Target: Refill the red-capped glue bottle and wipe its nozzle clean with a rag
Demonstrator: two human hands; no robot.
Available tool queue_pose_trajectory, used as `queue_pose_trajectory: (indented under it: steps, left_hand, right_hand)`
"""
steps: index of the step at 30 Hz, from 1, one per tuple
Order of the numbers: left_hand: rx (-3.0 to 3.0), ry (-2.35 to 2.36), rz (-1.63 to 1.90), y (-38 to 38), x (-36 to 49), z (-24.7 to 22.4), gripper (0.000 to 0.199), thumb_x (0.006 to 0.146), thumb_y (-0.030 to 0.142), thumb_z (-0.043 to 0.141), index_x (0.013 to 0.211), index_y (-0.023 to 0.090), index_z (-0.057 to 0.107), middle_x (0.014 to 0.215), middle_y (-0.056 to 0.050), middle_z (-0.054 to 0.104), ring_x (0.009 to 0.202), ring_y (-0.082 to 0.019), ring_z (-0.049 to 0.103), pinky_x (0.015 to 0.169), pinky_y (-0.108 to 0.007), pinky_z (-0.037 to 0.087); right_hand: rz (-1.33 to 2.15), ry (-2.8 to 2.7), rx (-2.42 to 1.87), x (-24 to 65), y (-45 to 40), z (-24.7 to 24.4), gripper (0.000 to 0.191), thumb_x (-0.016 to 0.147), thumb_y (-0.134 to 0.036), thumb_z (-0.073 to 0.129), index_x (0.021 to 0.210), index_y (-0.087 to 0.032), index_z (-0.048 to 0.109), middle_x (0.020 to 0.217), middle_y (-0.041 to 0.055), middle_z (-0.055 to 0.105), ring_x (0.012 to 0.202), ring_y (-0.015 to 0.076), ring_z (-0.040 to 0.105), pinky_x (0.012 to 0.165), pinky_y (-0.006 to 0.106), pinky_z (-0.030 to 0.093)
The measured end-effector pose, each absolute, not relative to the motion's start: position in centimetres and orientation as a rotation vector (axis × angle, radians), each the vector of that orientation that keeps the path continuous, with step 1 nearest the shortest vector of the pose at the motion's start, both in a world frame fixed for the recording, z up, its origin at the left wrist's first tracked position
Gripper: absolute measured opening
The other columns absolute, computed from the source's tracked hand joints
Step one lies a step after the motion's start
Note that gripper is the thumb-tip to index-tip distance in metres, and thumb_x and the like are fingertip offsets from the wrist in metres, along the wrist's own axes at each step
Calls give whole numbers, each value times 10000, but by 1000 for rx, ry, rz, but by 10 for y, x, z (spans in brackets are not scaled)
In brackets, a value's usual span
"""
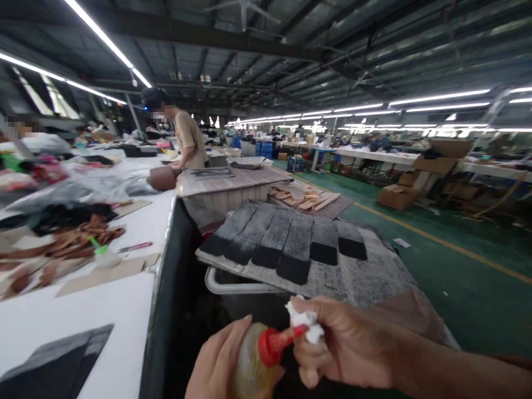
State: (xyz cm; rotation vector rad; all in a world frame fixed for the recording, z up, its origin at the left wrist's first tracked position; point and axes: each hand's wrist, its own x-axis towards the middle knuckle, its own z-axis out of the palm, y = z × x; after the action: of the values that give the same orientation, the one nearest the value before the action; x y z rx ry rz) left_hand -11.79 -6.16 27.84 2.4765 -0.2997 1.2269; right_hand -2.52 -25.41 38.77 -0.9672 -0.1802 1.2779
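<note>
Red-nozzled translucent squeeze bottle [254, 363] above dark gap beside white worktop [124, 299]; left hand [214, 363] wrapped round body, likely steadying; right hand [344, 341] pinching crumpled white wad [305, 321] at tip, seemingly for wiping.

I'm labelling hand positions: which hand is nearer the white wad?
Right. The right hand grips the white wad; the left hand holds the red-capped bottle, lower and left of the wad.

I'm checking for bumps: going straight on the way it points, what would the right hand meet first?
Probably the red nozzle of the bottle in the left hand; the white wad in the right hand looks to be against it, though exact depth is unclear.
</note>
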Motion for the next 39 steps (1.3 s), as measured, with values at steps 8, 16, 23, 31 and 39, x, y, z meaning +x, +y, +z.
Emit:
queue_pose_trajectory:
  steps: [8,16,23,31,39]
  left_hand:
    - [2413,-83,1139,-92,-119,299,561,750,529,657,1163,170,533,985,-83,672,874,-183,662,753,-271,578]
    - [1858,548,594,-67,-122,271,634,676,510,718,1190,179,550,1072,-97,684,939,-253,664,839,-388,556]
    - [1205,355,328,-81,-116,277,856,589,576,761,1271,141,481,1210,-158,621,1093,-310,593,934,-393,484]
    - [1104,241,147,-86,-116,288,718,613,529,771,1191,162,556,1047,-142,676,933,-284,638,816,-373,495]
    - [1157,259,122,-91,-117,292,638,620,519,770,1124,162,609,943,-86,675,894,-228,595,844,-334,460]
  right_hand:
    - [1180,-174,-998,-21,-268,409,311,743,-400,717,634,-182,525,495,-74,415,473,54,353,595,254,418]
    - [566,-318,-1219,3,-289,442,468,868,-481,504,495,-204,444,453,-68,322,422,44,290,469,316,271]
    - [589,-637,-1803,11,-268,381,469,823,-619,523,975,-195,654,763,33,591,697,161,509,674,337,398]
    - [504,-771,-1712,2,-223,369,295,869,-456,533,959,-178,572,805,5,561,744,135,524,689,271,432]
    - [396,-799,-1686,-5,-207,351,222,898,-400,501,948,-194,566,823,0,563,779,140,549,709,278,466]
